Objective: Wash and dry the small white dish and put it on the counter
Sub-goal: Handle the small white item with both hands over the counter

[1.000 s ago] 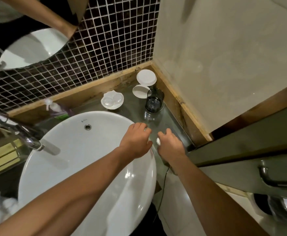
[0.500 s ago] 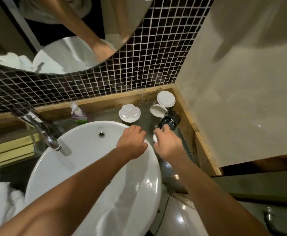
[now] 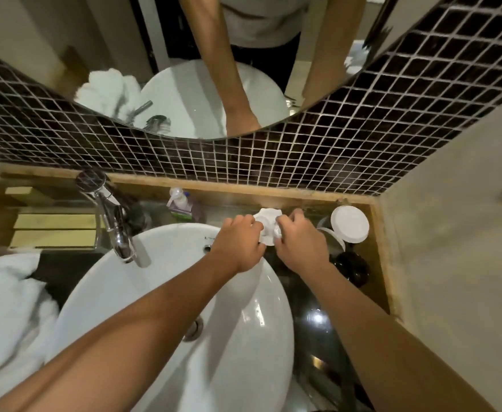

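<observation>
The small white dish (image 3: 269,221), with a scalloped rim, is at the back of the dark counter (image 3: 312,304), just behind the right rim of the white basin (image 3: 166,316). My left hand (image 3: 241,245) grips its left side and my right hand (image 3: 300,242) grips its right side, fingers curled over the edge. Most of the dish is hidden by my fingers. I cannot tell whether it is lifted or resting on the counter.
A chrome faucet (image 3: 116,230) stands at the basin's back left. A soap bottle (image 3: 181,203) is behind the basin. White round lids (image 3: 349,224) and a dark glass jar (image 3: 352,267) fill the right corner. A white towel (image 3: 6,307) lies left.
Both hands moved forward from the basin's right rim to the back counter and closed on the dish. The view tilted up toward the mirror.
</observation>
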